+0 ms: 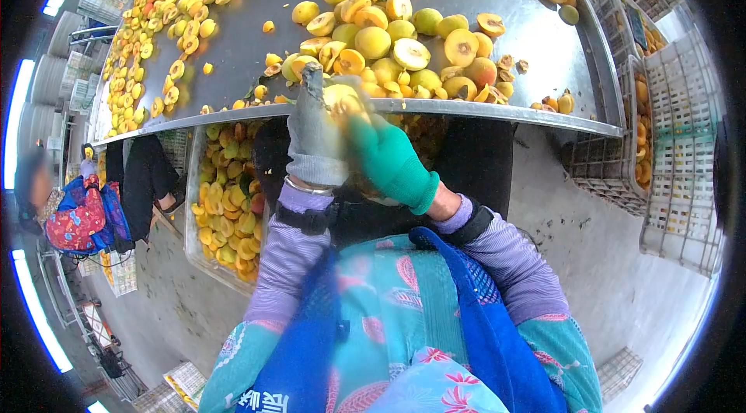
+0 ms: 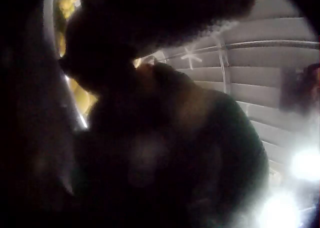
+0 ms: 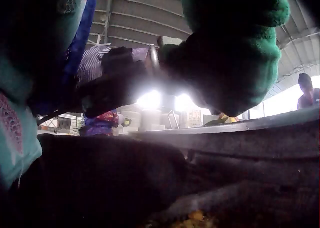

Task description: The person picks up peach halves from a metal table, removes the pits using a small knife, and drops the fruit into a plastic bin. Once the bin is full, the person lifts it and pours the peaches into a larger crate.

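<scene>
In the head view, a yellow fruit, blurred, is held between both gloved hands just over the metal table's near edge. The left hand, in a grey glove with a dark, dirty fingertip, grips it from the left. From the right, the right hand in a green glove has its blurred fingers curled against the same fruit. Whether a tool is in either hand cannot be told. The left wrist view is mostly dark. Seen from the right wrist, the green glove is curled and its fingertips are hidden.
Whole and halved fruit lie heaped on the metal table. Below its edge at the left stands a crate of fruit halves. White crates stand at the right. Another person sits at the far left.
</scene>
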{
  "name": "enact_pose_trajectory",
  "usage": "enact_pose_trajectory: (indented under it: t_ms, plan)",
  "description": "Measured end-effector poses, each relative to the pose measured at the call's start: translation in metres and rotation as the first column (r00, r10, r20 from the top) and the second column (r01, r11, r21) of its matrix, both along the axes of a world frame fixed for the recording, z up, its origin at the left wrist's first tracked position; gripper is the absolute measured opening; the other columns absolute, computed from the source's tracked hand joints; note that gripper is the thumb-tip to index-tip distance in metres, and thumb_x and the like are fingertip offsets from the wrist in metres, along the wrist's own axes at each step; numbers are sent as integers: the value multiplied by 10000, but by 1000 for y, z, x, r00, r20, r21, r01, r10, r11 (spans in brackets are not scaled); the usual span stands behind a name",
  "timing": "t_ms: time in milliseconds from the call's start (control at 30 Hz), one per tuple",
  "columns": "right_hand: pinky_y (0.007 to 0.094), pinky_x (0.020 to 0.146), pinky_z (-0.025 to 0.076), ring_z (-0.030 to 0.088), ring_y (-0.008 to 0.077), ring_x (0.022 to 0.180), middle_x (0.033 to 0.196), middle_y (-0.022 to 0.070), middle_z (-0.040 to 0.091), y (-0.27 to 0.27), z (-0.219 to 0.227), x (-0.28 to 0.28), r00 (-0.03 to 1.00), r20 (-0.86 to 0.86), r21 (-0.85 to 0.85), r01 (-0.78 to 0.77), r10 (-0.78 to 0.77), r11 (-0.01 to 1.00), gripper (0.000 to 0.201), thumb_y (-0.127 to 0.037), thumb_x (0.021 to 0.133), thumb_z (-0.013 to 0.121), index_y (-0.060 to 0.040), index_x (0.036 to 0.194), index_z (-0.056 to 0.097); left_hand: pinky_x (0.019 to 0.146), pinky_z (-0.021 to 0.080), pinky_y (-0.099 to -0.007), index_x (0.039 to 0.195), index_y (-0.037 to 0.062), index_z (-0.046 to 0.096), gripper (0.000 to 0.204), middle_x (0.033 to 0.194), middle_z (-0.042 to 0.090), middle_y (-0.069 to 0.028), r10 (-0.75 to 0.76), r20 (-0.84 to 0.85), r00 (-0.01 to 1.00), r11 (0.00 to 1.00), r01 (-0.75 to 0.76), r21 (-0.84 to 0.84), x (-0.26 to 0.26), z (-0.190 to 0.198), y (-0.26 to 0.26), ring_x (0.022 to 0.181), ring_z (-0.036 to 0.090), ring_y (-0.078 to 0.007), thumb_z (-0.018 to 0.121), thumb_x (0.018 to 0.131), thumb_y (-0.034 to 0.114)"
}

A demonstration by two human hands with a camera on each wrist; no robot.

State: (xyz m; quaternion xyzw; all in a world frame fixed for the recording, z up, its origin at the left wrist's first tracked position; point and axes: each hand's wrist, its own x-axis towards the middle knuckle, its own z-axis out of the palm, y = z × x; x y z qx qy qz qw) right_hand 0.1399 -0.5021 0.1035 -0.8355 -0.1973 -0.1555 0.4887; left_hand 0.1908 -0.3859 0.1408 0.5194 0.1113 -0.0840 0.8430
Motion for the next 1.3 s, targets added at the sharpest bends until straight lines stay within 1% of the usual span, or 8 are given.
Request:
enact_pose_trajectory:
  t_ms: [433, 633, 733, 800, 967, 1167, 1233, 1300]
  plan:
    - [363, 540, 450, 592, 250, 620, 677, 139, 569, 25, -16, -2, 995, 2, 296, 93, -98, 951, 340, -262, 1019, 358, 17, 943, 537, 594, 468, -259, 857, -2, 693, 400, 736, 678, -59, -251, 36, 967, 545, 111, 831, 17, 31, -17, 642, 597, -117, 607, 898, 386]
    - [277, 345, 356, 455, 154, 362, 526, 25, 491, 8, 35, -5, 397, -524, 810, 507, 754, 296, 549, -549, 982, 313, -82, 805, 542, 639, 497, -284, 946, 12, 678, 318, 827, 686, -57, -643, 14, 766, 209, 158, 965, 41, 32, -18, 722, 629, -128, 593, 914, 316]
    - [269, 299, 319, 401, 134, 317, 485, 13, 452, -8, 20, 6, 534, -551, 827, 250, 641, 503, 590, -616, 948, 319, -109, 721, 517, 720, 524, -313, 1002, 31, 654, 205, 862, 682, -108, -771, 263, 580, 414, 142, 899, 52, 15, 2, 796, 663, -238, 528, 934, 178]
    - [258, 292, 307, 391, 126, 309, 468, 12, 438, -15, 25, 5, 505, -583, 801, 227, 636, 554, 609, -628, 941, 322, -112, 678, 509, 791, 532, -336, 1052, 36, 623, 203, 909, 684, -120, -933, 108, 342, 42, -193, 980, 52, 27, 6, 894, 658, -291, 487, 913, 95]
    - [260, 288, 303, 387, 132, 309, 465, 21, 437, -6, 47, 0, 469, -635, 771, 440, 614, 461, 623, -624, 943, 318, -113, 636, 502, 687, 516, -294, 978, 16, 677, 245, 854, 698, -86, -466, 344, 815, 625, 27, 780, 32, 16, -25, 768, 646, -162, 511, 901, 178]
    - [281, 282, 336, 390, 142, 309, 488, 23, 458, -4, 15, 7, 471, -564, 820, 415, 679, 394, 606, -619, 945, 308, -102, 708, 516, 743, 530, -344, 940, 39, 660, 171, 922, 694, -117, -906, 169, 387, 112, -164, 980, 55, 27, -15, 832, 666, -280, 541, 849, 122]
    - [283, 294, 348, 402, 148, 313, 489, 29, 466, -5, 30, 3, 420, -411, 856, 482, 809, 185, 618, -610, 949, 305, -90, 696, 524, 718, 526, -341, 966, 39, 650, 163, 894, 685, -81, -673, 211, 709, 368, 74, 927, 45, 31, -27, 787, 650, -226, 532, 873, 102]
    - [274, 311, 342, 405, 146, 319, 494, 29, 470, -11, 28, 12, 526, -563, 826, 347, 637, 444, 636, -615, 948, 302, -94, 653, 516, 693, 523, -338, 992, 38, 639, 156, 865, 676, -45, -360, 72, 930, 648, 194, 737, 30, 29, -39, 741, 633, -172, 523, 897, 82]
